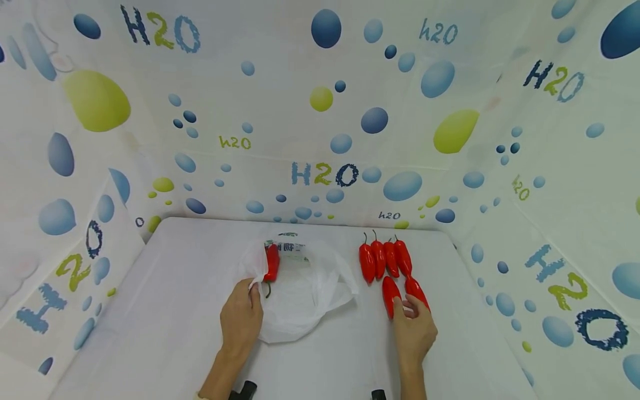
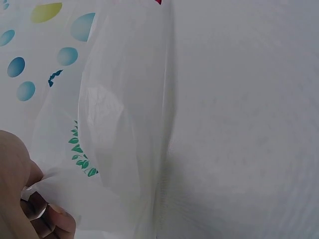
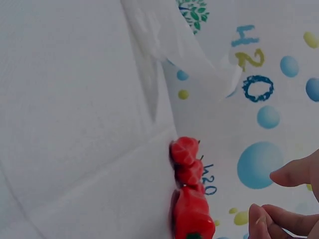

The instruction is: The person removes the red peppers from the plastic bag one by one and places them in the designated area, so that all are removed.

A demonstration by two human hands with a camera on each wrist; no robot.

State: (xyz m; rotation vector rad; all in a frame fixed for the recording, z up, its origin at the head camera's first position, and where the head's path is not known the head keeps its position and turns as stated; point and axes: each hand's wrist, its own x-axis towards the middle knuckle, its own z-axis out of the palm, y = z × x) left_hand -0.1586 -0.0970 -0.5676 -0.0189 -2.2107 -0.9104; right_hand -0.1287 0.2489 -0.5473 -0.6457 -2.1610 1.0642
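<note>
A white plastic bag [image 1: 295,322] with green print lies spread on the table, its mouth held partly up. My left hand [image 1: 242,314] pinches the bag's left edge between thumb and fingers; the left wrist view shows the gathered film [image 2: 42,184] there. One red chili pepper [image 1: 271,264] lies in the bag, stem toward me. On the right, my right hand [image 1: 414,328] is over two front chili peppers, with thumb and fingertips right by the left one [image 1: 390,294]. In the right wrist view its thumb and fingers [image 3: 291,172] stand apart with nothing between them.
Behind the two front peppers, several more red chili peppers [image 1: 378,258] lie side by side, stems away from me. The white table [image 1: 175,311] ends at a back wall of printed sheeting [image 1: 280,111], which also lines both sides. Dark objects [image 1: 245,389] show at the bottom edge.
</note>
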